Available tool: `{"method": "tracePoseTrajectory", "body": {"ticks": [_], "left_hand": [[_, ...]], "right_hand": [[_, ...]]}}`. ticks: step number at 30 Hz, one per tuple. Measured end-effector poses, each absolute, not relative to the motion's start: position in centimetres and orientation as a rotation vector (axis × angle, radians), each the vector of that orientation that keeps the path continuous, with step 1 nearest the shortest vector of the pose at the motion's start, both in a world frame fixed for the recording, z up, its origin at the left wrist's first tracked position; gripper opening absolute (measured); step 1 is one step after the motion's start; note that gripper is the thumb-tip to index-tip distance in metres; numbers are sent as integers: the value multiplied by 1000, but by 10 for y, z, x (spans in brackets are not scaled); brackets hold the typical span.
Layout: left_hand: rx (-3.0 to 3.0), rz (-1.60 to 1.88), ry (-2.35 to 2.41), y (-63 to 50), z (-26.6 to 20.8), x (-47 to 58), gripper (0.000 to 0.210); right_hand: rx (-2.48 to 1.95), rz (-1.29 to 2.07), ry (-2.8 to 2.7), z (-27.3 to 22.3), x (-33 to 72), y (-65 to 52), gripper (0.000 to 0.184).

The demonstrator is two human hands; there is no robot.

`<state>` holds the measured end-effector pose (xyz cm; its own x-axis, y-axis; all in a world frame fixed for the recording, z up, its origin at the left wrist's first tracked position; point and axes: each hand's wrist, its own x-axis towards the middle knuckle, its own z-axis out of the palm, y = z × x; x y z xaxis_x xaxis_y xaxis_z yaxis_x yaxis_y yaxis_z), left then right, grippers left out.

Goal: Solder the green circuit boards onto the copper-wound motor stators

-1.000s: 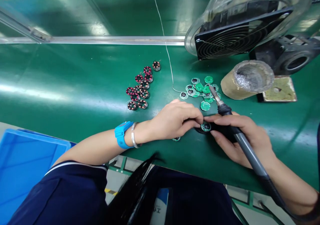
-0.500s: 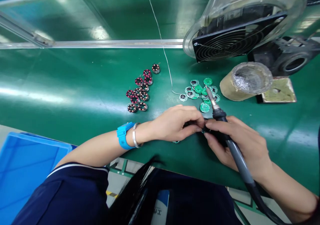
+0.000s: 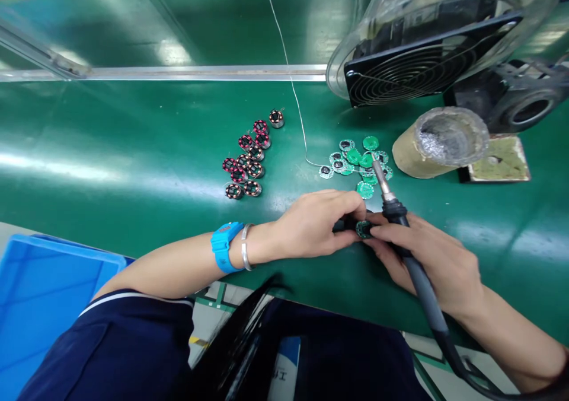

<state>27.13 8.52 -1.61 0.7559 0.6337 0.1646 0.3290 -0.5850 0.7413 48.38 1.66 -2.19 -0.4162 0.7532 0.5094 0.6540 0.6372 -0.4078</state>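
My left hand (image 3: 317, 223) is closed, its thumb and fingertips pinching a small round circuit board (image 3: 363, 229) with a green rim and dark centre. Dark material shows under the left fingers, too hidden to name. My right hand (image 3: 438, 261) grips a soldering iron (image 3: 415, 270), whose metal tip points up and away from me. The right thumb and fingertips also touch the round board's right side. Just beyond the hands lies a loose cluster of round green circuit boards (image 3: 365, 190). Solder wire (image 3: 299, 113) runs down to this cluster, near the iron's tip.
Several copper-wound motor stators (image 3: 255, 169) stand left of the boards. A cup with silvery contents (image 3: 406, 152) and a sponge tray (image 3: 502, 161) are at the right. Behind them is a fan with a black grille (image 3: 404, 80). A blue bin (image 3: 57, 318) sits lower left.
The round board between my fingers has turned so its face shows. My left hand has shifted slightly right. A board edge seen below the left hand earlier is now covered.
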Motion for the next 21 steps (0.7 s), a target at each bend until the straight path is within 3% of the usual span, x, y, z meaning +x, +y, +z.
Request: {"method": "tracePoseTrajectory", "body": {"ticks": [10,13,21], "left_hand": [[2228,517,708,87,-13,269,14],[2248,575,635,88,-13,264,6],[2212,663,544,91,-14,263,11]], "right_hand": [[-1052,276,-2255,-16,487,26,37],[-1034,276,-2202,-15,488,26,43],[-997,310,-2150,-13,483,27,51]]}}
